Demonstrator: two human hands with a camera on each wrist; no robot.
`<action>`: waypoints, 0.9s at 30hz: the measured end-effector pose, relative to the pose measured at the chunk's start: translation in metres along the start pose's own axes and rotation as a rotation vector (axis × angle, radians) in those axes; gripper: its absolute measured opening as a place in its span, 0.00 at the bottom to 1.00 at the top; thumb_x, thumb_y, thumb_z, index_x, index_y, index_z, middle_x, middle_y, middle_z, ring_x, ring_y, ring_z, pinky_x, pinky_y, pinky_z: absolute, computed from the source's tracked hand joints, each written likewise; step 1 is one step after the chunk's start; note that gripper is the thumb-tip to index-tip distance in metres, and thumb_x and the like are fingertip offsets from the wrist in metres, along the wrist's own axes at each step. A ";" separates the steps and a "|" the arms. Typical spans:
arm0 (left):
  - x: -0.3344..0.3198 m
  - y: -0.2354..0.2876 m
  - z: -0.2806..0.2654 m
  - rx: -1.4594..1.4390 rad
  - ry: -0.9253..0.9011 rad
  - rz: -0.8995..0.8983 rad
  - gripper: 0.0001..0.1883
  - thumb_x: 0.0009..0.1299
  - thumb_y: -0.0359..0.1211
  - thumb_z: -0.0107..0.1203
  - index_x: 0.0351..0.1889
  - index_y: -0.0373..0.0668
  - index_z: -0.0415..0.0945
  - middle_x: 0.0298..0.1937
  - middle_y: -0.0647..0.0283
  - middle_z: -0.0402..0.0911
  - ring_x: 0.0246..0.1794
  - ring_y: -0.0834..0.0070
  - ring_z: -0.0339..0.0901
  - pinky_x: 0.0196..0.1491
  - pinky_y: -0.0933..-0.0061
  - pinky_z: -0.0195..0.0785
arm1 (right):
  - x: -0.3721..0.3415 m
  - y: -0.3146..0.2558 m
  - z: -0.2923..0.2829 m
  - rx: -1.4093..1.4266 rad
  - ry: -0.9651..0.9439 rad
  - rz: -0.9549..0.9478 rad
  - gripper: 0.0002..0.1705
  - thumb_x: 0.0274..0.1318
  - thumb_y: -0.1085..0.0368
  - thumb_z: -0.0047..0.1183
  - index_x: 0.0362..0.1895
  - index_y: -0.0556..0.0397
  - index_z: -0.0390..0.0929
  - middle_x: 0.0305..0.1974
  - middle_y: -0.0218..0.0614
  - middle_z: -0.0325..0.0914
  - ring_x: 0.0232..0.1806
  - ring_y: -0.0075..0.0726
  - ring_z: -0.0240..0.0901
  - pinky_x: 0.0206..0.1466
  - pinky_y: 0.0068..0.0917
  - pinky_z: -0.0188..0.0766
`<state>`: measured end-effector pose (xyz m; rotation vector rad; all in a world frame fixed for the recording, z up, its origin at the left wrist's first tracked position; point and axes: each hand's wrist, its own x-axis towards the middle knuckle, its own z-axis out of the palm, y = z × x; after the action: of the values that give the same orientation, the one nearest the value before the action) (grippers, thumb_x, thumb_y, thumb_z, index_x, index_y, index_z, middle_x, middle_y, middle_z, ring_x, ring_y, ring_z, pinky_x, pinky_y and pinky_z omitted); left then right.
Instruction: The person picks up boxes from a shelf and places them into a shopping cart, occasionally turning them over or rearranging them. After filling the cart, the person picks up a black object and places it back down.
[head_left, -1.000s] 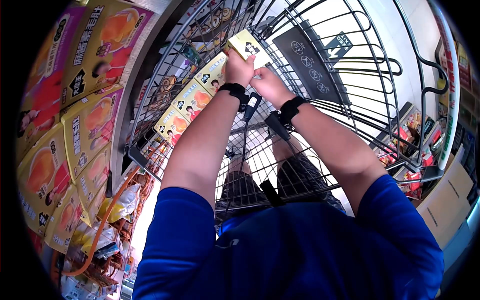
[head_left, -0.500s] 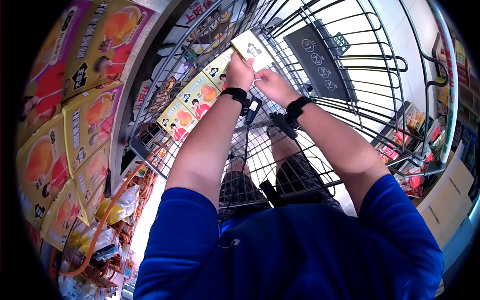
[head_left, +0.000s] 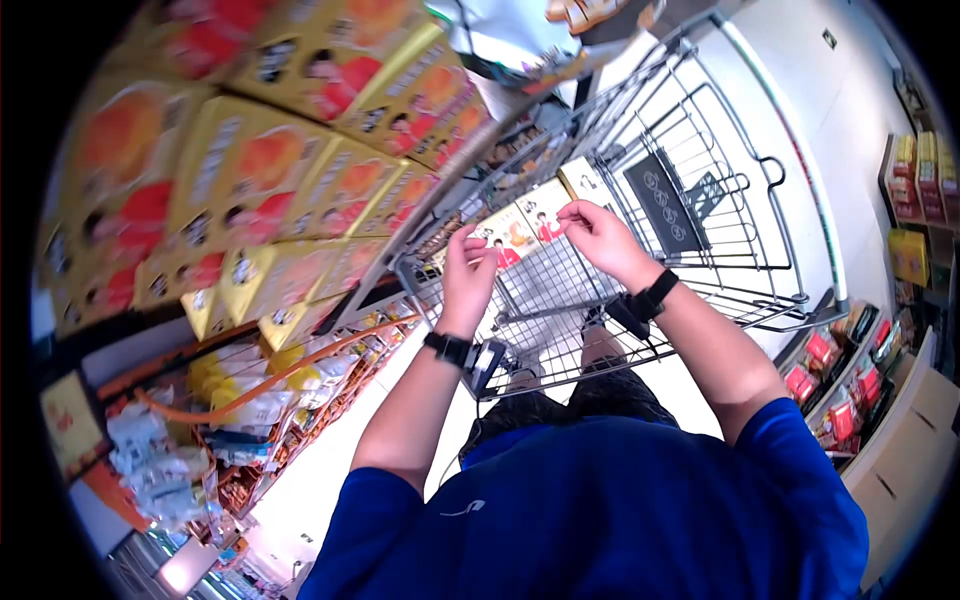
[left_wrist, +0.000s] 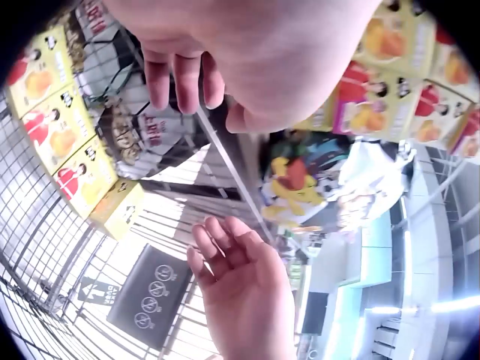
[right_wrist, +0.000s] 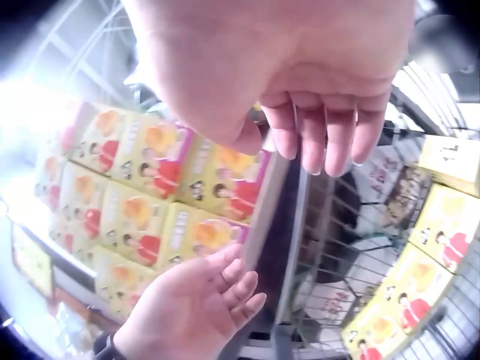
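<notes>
My left hand (head_left: 468, 285) hovers above the wire shopping cart (head_left: 560, 285), its fingers slightly bent and nothing in them. Apart from it, to the right, my right hand (head_left: 598, 240) also hangs over the cart with loose, bare fingers. Beneath both, a row of yellow boxes (head_left: 512, 232), printed with an orange picture and a figure in red, lines the cart's shelf side. At the row's far end sits another box (head_left: 587, 180), turned differently. The right wrist view shows the right hand's fingers (right_wrist: 315, 135) straight and slightly spread.
A tall stack of matching yellow boxes (head_left: 270, 150) fills the shelf left of the cart. Below it, a rack with an orange rim (head_left: 270, 405) holds bagged goods (head_left: 290, 375). A black sign (head_left: 665, 205) hangs on the cart's right side. Shelves with red packets (head_left: 842, 420) stand at right.
Both hands have come away from the box at the row's far end, drawn back toward the body and moved apart. The head view has turned left, bringing more of the box stack into sight.
</notes>
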<state>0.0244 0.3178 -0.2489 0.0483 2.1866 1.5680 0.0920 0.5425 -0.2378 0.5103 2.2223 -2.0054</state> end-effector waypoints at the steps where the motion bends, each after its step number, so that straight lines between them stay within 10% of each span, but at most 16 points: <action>1: -0.016 0.021 -0.021 -0.016 0.029 0.070 0.23 0.70 0.26 0.55 0.62 0.35 0.64 0.48 0.64 0.72 0.46 0.81 0.71 0.52 0.80 0.69 | -0.006 -0.027 0.006 -0.055 -0.013 -0.055 0.12 0.64 0.66 0.51 0.48 0.59 0.76 0.40 0.33 0.80 0.40 0.23 0.75 0.47 0.22 0.72; 9: -0.094 0.152 -0.159 -0.075 0.370 0.547 0.24 0.70 0.26 0.54 0.63 0.36 0.61 0.59 0.56 0.69 0.58 0.69 0.70 0.61 0.68 0.66 | -0.018 -0.211 0.053 -0.135 0.001 -0.655 0.22 0.60 0.65 0.55 0.56 0.58 0.69 0.52 0.44 0.73 0.52 0.40 0.74 0.52 0.31 0.73; 15: -0.081 0.255 -0.210 0.001 0.516 0.821 0.37 0.68 0.33 0.59 0.71 0.36 0.52 0.69 0.49 0.61 0.68 0.60 0.62 0.68 0.60 0.58 | -0.007 -0.355 0.070 -0.356 0.417 -1.171 0.27 0.55 0.63 0.54 0.58 0.60 0.67 0.54 0.48 0.69 0.53 0.48 0.69 0.56 0.38 0.68; 20: -0.081 0.326 -0.212 0.289 0.608 0.865 0.47 0.64 0.42 0.64 0.74 0.40 0.45 0.70 0.41 0.57 0.71 0.49 0.57 0.71 0.54 0.53 | 0.036 -0.422 0.039 -0.384 0.676 -1.048 0.38 0.51 0.59 0.49 0.67 0.60 0.57 0.66 0.70 0.53 0.69 0.69 0.53 0.71 0.46 0.54; 27: -0.066 0.330 -0.206 0.372 0.696 0.843 0.41 0.66 0.36 0.62 0.73 0.45 0.50 0.57 0.45 0.75 0.59 0.58 0.74 0.60 0.61 0.66 | 0.030 -0.425 0.041 -0.415 0.694 -1.030 0.37 0.50 0.63 0.49 0.66 0.60 0.59 0.65 0.66 0.55 0.67 0.67 0.54 0.70 0.48 0.54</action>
<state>-0.0678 0.2319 0.1248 0.7196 3.2718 1.7006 -0.0760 0.4761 0.1505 -0.0681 3.7883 -1.6625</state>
